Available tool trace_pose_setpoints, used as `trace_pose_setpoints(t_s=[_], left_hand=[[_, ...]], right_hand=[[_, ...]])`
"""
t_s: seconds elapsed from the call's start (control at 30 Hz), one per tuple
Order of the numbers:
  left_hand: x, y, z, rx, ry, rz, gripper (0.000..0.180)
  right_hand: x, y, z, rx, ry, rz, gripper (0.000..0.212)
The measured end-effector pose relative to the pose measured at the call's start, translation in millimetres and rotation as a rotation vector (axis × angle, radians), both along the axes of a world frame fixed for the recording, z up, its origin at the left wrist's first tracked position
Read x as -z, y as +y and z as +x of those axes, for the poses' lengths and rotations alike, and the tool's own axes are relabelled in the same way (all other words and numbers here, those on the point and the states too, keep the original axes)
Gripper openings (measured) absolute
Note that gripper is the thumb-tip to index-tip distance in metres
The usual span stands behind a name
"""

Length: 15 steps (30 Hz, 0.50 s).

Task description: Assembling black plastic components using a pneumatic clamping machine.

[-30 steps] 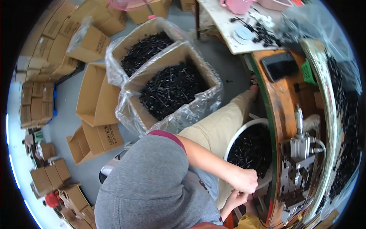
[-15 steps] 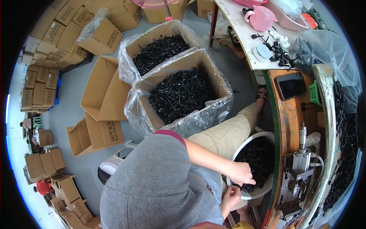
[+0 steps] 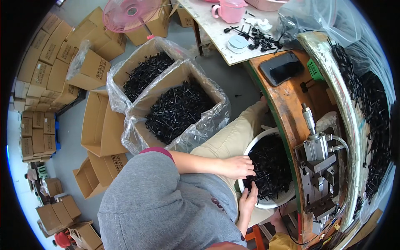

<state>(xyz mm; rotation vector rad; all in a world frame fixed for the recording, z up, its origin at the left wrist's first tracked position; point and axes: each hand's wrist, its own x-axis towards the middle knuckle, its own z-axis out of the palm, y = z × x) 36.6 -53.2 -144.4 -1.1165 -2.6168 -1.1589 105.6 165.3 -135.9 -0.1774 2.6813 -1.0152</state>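
Note:
A round white basket (image 3: 271, 205) holds a heap of black stemmed plastic parts (image 3: 271, 171) and stands against the bench edge. My left hand (image 3: 238, 167) is at its near rim, fingers curled down over the parts; what lies under them is hidden. Just below it, my right hand (image 3: 248, 201) reaches up to the same rim with thumb and fingers apart, fingertips next to the black parts. I see nothing held in it.
Two plastic-lined cartons (image 3: 183, 137) of black parts stand left. On the wooden bench (image 3: 275, 100) are a metal clamping fixture (image 3: 318, 162), a phone (image 3: 281, 68) and a green basket (image 3: 314, 70). A white table (image 3: 208, 25) bears a pink jug (image 3: 231, 10). A pink fan (image 3: 131, 12) stands behind.
My view has shifted, so the bench sits further left. My left hand has drawn back from over the heap to the near rim, and my right hand's fingers have spread from a pinch.

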Motion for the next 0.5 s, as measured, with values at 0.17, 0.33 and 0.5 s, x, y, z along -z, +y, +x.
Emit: trace_pose_setpoints(t_s=[0.17, 0.33, 0.5], left_hand=[[-6, 2, -3, -0.002, -0.021, 0.054, 0.043], [-19, -2, -8, -0.023, -0.017, 0.029, 0.046], [-30, -1, -23, 0.166, 0.003, -0.093, 0.048]], right_hand=[[-2, -6, -23, 0.071, 0.004, -0.094, 0.046], [-53, 1, -39, -0.049, 0.012, 0.218, 0.049], [-146, 25, -61, -0.064, 0.241, 0.104, 0.037]])
